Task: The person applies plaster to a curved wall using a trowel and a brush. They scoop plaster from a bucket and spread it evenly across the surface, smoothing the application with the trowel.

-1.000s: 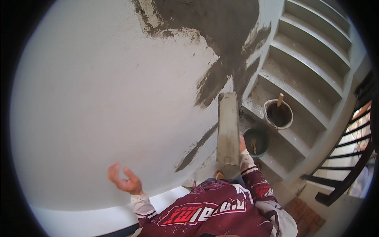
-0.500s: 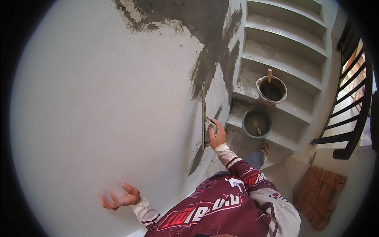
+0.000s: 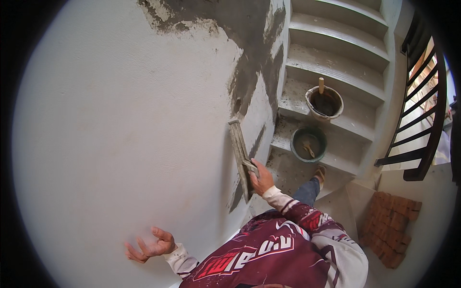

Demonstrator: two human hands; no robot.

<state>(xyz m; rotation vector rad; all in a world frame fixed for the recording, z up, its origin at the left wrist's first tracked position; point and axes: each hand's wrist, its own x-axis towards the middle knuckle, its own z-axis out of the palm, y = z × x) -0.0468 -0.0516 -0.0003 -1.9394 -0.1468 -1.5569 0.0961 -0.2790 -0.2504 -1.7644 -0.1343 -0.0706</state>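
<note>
Plastering trowel (image 3: 238, 150), long and flat-bladed, grey with smears: in the right hand (image 3: 262, 178), beside the wall (image 3: 120, 120). The fingers are closed round its handle (image 3: 250, 168), on the blade's right side.

Key relation: the blade lies left of the grip, between the right hand and the wall. Its long axis runs away from the person, the far end leaning a little to the left; more blade reaches beyond the handle than behind it. The far end is just short of the lower edge of a dark grey mortar patch (image 3: 252, 53). Blade contact with the wall: cannot tell.

Left hand (image 3: 151, 245): holds nothing, fingers spread and curled, near the pale wall, well apart from the trowel; contact with the wall unclear. The right hand alone serves the tool.

Surroundings, to the right: pale bucket (image 3: 314, 111) on a step of the staircase (image 3: 336, 60), dark inside, a wooden-handled tool (image 3: 321, 86) standing in it. Green bucket (image 3: 293, 150), nearer the person, with a brush (image 3: 308, 150) inside. Stacked reddish bricks (image 3: 391, 228), lower right. Dark railing (image 3: 417, 163), far right.
</note>
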